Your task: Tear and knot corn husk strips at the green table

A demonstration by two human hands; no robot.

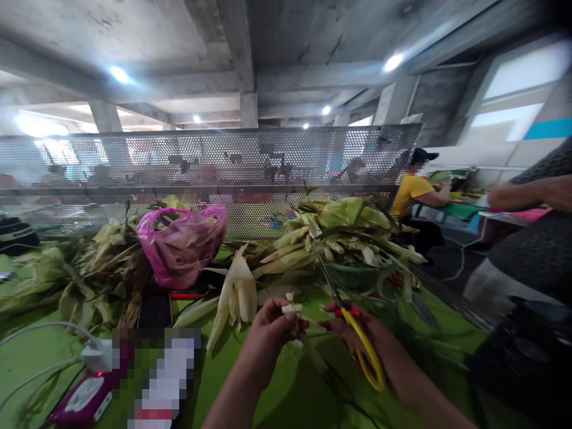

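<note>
My left hand (273, 333) is closed in a pinch around a small pale piece of folded corn husk (292, 308), held over the green table. Close by on its right, my right hand (375, 339) grips scissors (364, 351) with yellow and red handles; their dark blades point up and away from me. The right fingertips also reach toward a thin strip trailing from the husk piece, but whether they pinch it is unclear. Beyond my hands, a peeled-back corn husk (239, 289) lies on the table, and a heap of husks (344, 229) rests over a green basket (353, 275).
More husks (107, 256) pile up at the left beside a pink plastic bag (183, 244). A purple power strip (84, 396) with a white plug and cables sits front left. A perforated metal screen (214, 173) bounds the far edge. A person in yellow (409, 193) sits at right; another person's forearm (527, 193) shows nearer.
</note>
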